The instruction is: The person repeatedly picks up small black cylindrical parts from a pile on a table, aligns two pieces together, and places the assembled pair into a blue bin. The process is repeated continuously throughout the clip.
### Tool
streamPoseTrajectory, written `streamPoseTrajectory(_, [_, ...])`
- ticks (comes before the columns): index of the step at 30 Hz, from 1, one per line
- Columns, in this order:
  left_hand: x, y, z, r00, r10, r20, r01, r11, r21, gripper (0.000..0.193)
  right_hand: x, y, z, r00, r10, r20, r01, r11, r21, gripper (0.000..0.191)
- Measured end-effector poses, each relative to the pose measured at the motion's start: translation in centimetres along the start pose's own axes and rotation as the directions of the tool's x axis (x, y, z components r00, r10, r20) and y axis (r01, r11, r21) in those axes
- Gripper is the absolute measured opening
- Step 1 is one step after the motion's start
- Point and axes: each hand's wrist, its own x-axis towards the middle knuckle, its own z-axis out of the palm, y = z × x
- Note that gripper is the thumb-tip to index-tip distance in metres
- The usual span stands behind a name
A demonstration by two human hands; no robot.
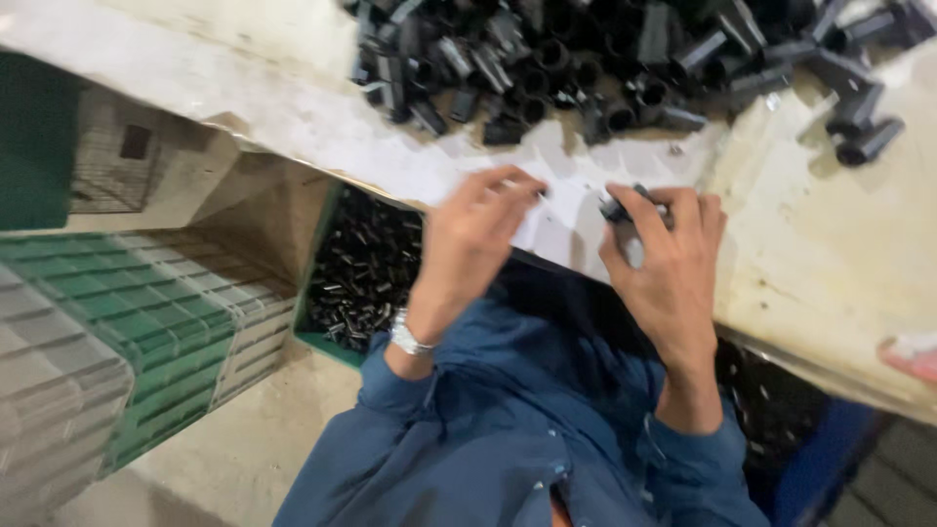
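My right hand (669, 263) pinches a small black plastic part (617, 208) between thumb and fingers, just above the near edge of the worn white table (820, 254). My left hand (478, 234), with a metal watch on its wrist, reaches over the same edge a little to the left. Its fingertips are on or just over the table top, and motion blur hides whether they hold anything. A big pile of black tubular plastic parts (605, 59) lies further back on the table. Both arms wear blue sleeves.
Under the table edge stands a green crate (322, 337) filled with small black parts. Stacked green and grey crates (137, 332) sit at the left on the concrete floor. Another person's fingers (913, 356) show at the right edge. Loose black parts (864, 127) lie at the back right.
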Motion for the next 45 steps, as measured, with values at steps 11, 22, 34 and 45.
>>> streamPoseTrajectory(11, [-2.7,-0.5,-0.1,0.997,0.005,0.078,-0.008,0.999,0.032,0.025,-1.0,1.7,1.1,0.999,0.025,-0.03,-0.025,1.0,0.006,0.05])
streamPoseTrajectory(22, [-1.4,-2.5,3.2,0.976,0.21,0.055,-0.213,0.976,0.052,0.041,-0.6,-1.1,0.8,0.998,-0.044,-0.036,0.042,0.998,-0.053,0.048])
streamPoseTrajectory(34, [-1.9,-4.4,0.4,0.927,-0.234,-0.293,0.086,0.893,-0.443,0.022,0.2,-5.5,4.2,0.976,-0.198,0.092,0.213,0.959,-0.189,0.038])
streamPoseTrajectory(45, [-1.4,-12.1,-6.7,0.837,-0.219,-0.501,-0.024,0.901,-0.434,0.021,3.7,-6.0,3.1,0.93,-0.28,0.236,0.303,0.951,-0.066,0.029])
